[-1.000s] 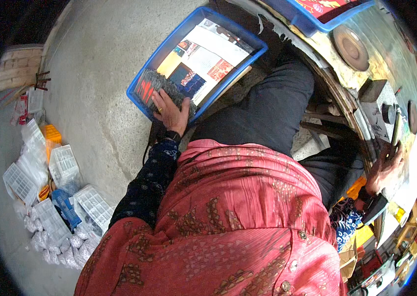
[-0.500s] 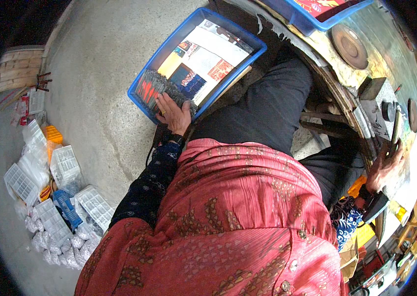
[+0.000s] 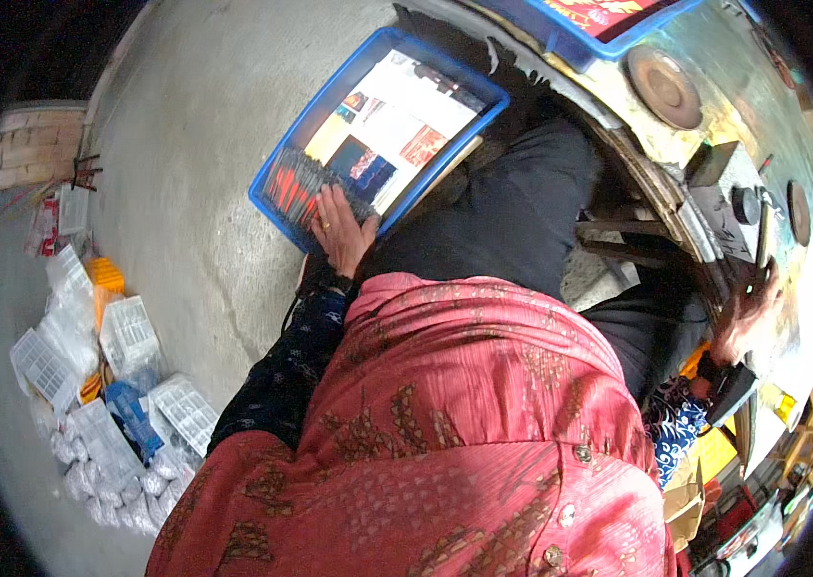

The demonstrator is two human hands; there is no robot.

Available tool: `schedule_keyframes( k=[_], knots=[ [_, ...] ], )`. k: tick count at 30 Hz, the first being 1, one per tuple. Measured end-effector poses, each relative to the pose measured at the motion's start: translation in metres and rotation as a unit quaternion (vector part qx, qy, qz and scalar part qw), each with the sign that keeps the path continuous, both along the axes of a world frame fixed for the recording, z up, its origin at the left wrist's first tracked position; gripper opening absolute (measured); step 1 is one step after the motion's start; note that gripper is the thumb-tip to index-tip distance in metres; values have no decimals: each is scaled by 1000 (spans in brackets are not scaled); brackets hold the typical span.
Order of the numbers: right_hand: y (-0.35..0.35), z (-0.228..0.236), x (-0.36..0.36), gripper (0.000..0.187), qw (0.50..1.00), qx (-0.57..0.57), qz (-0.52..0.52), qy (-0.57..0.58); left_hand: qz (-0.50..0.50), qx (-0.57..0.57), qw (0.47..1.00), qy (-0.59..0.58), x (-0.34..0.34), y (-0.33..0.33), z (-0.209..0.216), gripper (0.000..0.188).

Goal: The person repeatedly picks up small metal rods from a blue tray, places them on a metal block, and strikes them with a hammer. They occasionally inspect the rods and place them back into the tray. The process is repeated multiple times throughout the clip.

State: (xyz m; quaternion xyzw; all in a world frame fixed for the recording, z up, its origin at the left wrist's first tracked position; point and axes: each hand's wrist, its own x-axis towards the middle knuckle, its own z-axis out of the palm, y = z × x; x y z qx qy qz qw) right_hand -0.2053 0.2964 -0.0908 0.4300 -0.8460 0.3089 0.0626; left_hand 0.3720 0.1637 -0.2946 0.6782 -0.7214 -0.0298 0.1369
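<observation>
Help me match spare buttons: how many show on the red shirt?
3, along the shirt, right of the picture's middle: an upper button, a middle button below it, a lower button near the bottom edge. Others may be hidden.

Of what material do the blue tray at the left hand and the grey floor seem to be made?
Blue tray: probably moulded plastic, slightly glossy, judging by its even colour and smooth rounded rim.
Grey floor: likely bare concrete, mostly matt, judging by its mottled surface and faint crack-like line.
</observation>
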Motion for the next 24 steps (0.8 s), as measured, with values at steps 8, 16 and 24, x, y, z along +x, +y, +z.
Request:
schedule_keyframes(
  k=[8, 16, 24],
  knots=[
    [-4, 1, 19, 51, 985, 47, -61, 156, 38, -14, 999, -18, -10, -1, 8, 85],
    [-18, 36, 56, 51, 988, 53, -69, 125, -107, -125, 981, 99, -79, -78, 129, 58],
    [-15, 40, 62, 48, 993, 51, -73, 75, -286, -223, 918, 159, -197, -184, 249, 19]
  ],
)
